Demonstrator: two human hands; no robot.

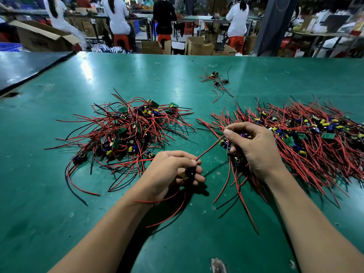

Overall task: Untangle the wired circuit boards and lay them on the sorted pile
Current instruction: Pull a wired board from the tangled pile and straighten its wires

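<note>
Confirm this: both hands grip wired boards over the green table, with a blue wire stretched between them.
Wrong colour: the head view shows the wire stretched between the left hand and right hand is red, not blue. The rest holds.

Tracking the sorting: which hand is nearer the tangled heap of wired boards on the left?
Left. The left hand is just beside the tangled heap, at its near-right edge; the right hand is farther right, over the right-hand pile.
</note>
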